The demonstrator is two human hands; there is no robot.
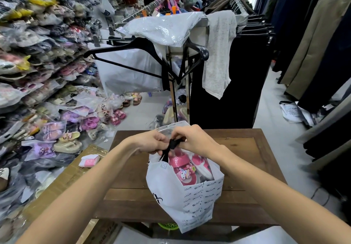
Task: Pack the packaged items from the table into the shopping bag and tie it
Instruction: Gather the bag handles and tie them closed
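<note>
On a brown tabletop (247,148) a white bag (182,196) is stood upright, pink shoes (182,165) inside. Its black handles (171,145) are pinched in the grip of the left hand (150,142) and right hand (193,139), evidently for tying.

We are in a clothing and footwear shop: sloping wall shelves (38,40) packed with plastic-bagged children's sandals fill our left, dark and khaki trousers (311,40) hang in rows on our right, and black plastic coat hangers (133,48) dangle from a metal garment rack (171,84) ahead.
</note>
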